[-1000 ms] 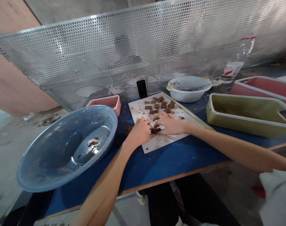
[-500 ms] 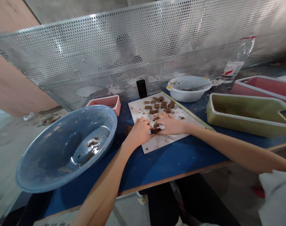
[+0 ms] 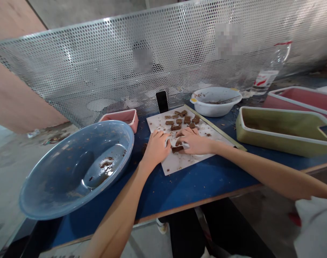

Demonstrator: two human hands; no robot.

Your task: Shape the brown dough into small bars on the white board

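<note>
A white board (image 3: 179,163) lies on the blue table (image 3: 195,182), with several small brown blocks (image 3: 181,120) in rows at its far end. My left hand (image 3: 156,147) rests on the board's left edge, knuckles up, fingers curled. My right hand (image 3: 194,141) lies palm down beside it, fingers bent toward the left hand. Between the two hands sits one brown block (image 3: 177,148), and both hands' fingertips press on it.
A big blue basin (image 3: 72,168) with brown smears fills the table's left. A pink tub (image 3: 123,116), a phone (image 3: 162,101), a white bowl (image 3: 216,102), an olive tray (image 3: 284,130), a pink tray (image 3: 303,98) and a bottle (image 3: 271,71) stand before a perforated metal screen (image 3: 99,68).
My left hand has shifted a little toward the far side of the board. The brown block between the hands shows more now. My right hand has hardly moved.
</note>
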